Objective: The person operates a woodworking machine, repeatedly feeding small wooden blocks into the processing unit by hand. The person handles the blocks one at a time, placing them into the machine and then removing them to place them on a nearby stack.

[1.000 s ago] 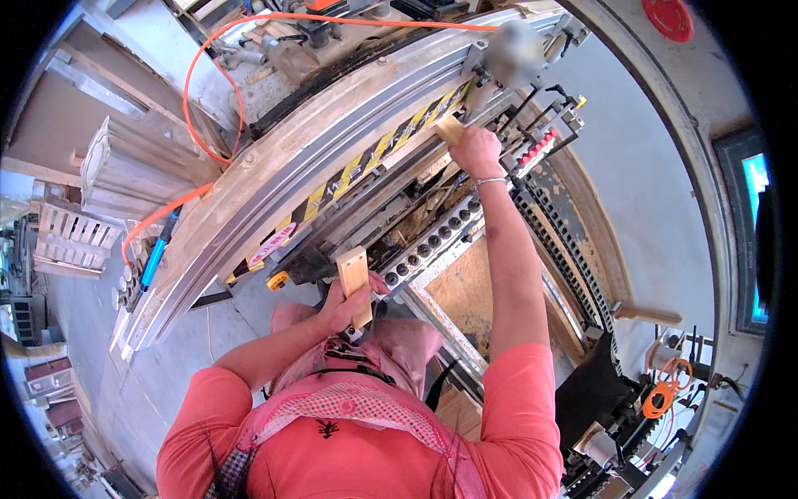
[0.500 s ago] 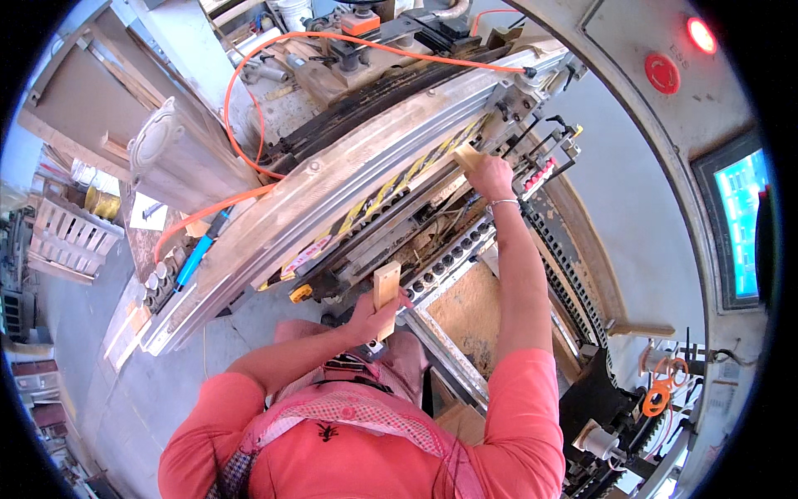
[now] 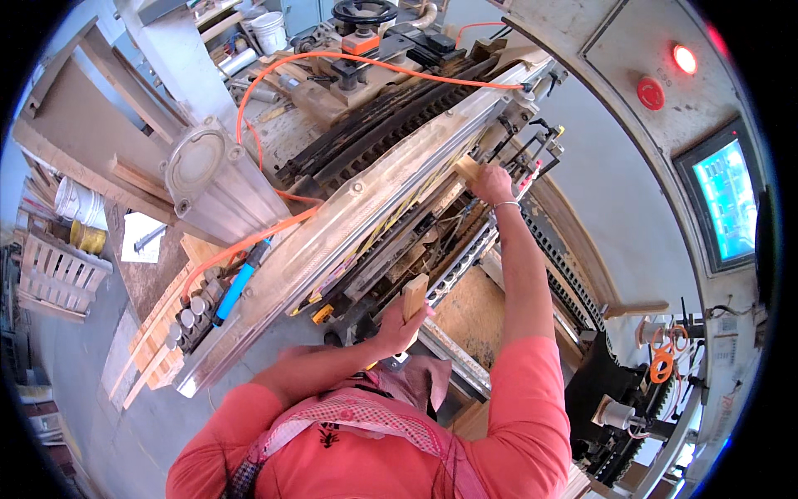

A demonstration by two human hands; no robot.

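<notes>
Fingers of my left hand (image 3: 397, 333) are curled round the lower part of a pale wood block (image 3: 415, 295), and its upper end stands bare above the grip; from my distance I cannot tell just where the thumb presses. My right hand (image 3: 495, 184) is stretched well forward, its back toward me, closed on the near end of a second wood piece (image 3: 467, 169). Those fingertips are hidden, so I cannot tell how they are set.

I have the 2 pieces well apart: the block in front of my body, the other near the far end of the long beam (image 3: 337, 224). Whether that far piece touches the machine, I cannot tell.

I judge both to be light, stiff and not fragile, with dry faces that should give decent friction, though fine dust could make them slide. Edges may splinter. For the block I would pinch the 2 broad sides near the middle, where it should balance; for the far piece, the near end suits me, keeping fingers clear of the row of black knobs (image 3: 453, 270) and the chain (image 3: 573, 287).
</notes>
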